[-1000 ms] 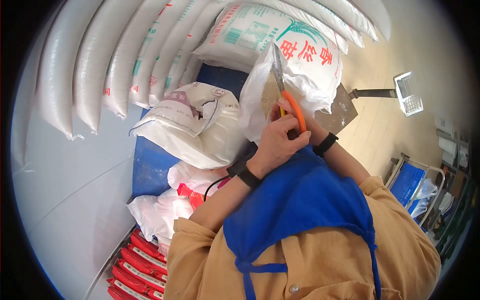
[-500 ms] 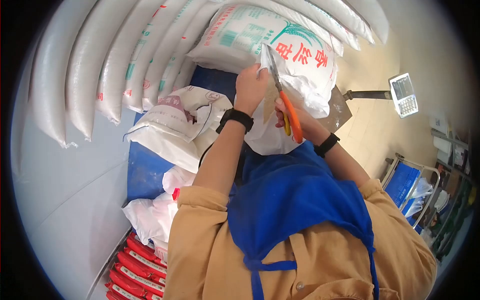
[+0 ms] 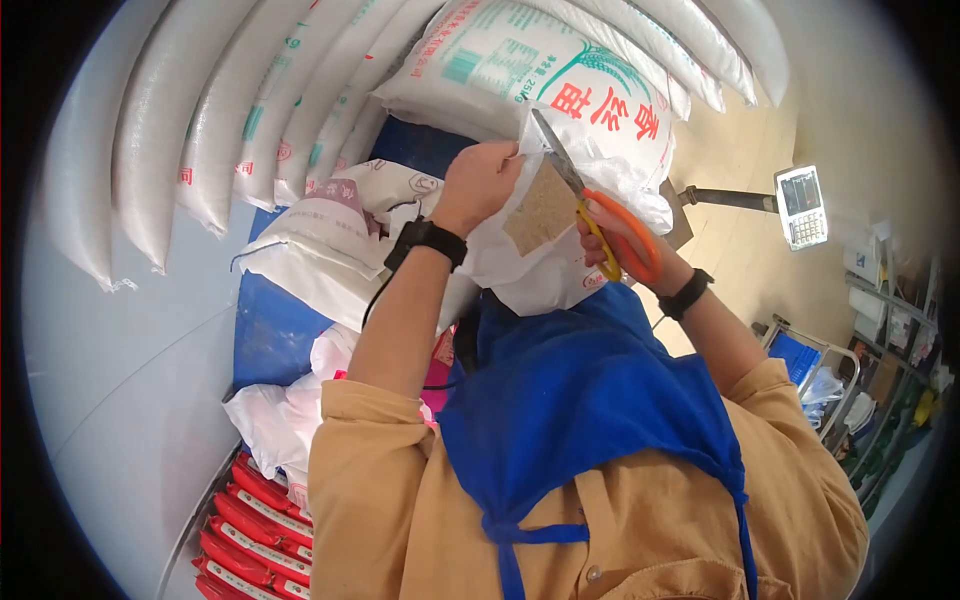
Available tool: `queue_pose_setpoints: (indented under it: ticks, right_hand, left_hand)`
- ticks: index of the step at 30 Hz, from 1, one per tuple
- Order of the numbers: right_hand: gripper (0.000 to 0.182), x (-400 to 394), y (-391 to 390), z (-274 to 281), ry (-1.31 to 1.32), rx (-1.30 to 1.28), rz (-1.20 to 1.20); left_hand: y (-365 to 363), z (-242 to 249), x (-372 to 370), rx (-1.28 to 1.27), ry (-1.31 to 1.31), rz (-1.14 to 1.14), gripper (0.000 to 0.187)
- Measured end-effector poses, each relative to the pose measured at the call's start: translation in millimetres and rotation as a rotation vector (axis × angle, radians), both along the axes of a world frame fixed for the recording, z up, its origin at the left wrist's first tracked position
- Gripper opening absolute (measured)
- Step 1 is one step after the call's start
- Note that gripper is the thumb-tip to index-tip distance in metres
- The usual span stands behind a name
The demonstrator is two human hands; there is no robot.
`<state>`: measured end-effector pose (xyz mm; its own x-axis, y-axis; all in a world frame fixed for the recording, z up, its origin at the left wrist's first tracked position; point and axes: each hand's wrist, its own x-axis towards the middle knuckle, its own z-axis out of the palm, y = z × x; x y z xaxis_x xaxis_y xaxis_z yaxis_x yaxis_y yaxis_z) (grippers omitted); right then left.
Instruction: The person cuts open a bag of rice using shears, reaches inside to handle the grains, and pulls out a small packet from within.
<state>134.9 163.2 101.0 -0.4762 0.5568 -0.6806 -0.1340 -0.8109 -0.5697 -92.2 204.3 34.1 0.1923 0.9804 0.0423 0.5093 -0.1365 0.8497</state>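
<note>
My right hand is closed around scissors with one orange and one yellow handle; their blades point up and left, over the sack's opening. With closed fingers, my left hand pinches the edge of a white woven sack in front of my blue apron. The sack's mouth is cut open, and light brown grain shows inside. Directly behind lies a full white sack with red and green print. To the left rests a crumpled white sack with purple print.
Several full white sacks stand in a row at the upper left, with more at the top right. A scale display stands to the right, near a cart and shelves. Red packets are stacked at the lower left.
The sack's opening is spread wider and more grain shows. My right hand has moved slightly right and down with the scissors; my left hand has shifted a little left, pulling the edge.
</note>
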Motion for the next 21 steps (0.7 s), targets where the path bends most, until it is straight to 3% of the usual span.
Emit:
queue_pose_setpoints:
  ticks: [4, 6, 8, 9, 10, 12, 13, 16, 17, 19, 21]
  right_hand:
    - [0.029, 14, 1, 5, 0.058, -0.028, 0.043]
    - [0.030, 29, 2, 5, -0.021, 0.107, 0.011]
    - [0.031, 52, 11, 4, -0.144, 0.312, -0.057]
    - [0.032, 54, 27, 13, -0.070, 0.271, -0.122]
    - [0.033, 55, 40, 23, 0.001, 0.235, -0.192]
    - [0.036, 58, 39, 24, -0.120, 0.285, -0.163]
    - [0.038, 61, 40, 24, -0.186, 0.310, -0.140]
    - [0.036, 73, 35, 20, -0.370, 0.546, -0.154]
    - [0.031, 77, 35, 22, -0.340, 0.596, -0.216]
    - [0.031, 106, 43, 12, -0.518, 0.605, -0.250]
    - [0.036, 142, 48, 6, -0.699, 0.602, -0.238]
  left_hand:
    - [12, -12, -22, 0.048, 0.290, -0.028, 0.019]
    - [24, -31, -78, 0.132, 0.244, 0.067, 0.018]
    - [12, -18, -99, -0.222, 0.161, 0.078, 0.019]
    - [5, -8, -107, -0.397, 0.125, 0.083, 0.020]
    - [0, -4, -105, -0.424, -0.044, 0.141, 0.021]
    - [-2, 1, -81, -0.466, -0.400, 0.245, 0.025]
    - [0, 6, -74, -0.478, -0.445, 0.268, 0.027]
    - [4, 20, -68, -0.310, -0.417, 0.231, 0.026]
    - [1, 26, -68, -0.131, -0.234, 0.260, 0.025]
    - [-10, 58, -61, 0.236, 0.137, 0.297, 0.023]
    - [-25, 84, -45, 0.248, -0.028, 0.288, 0.022]
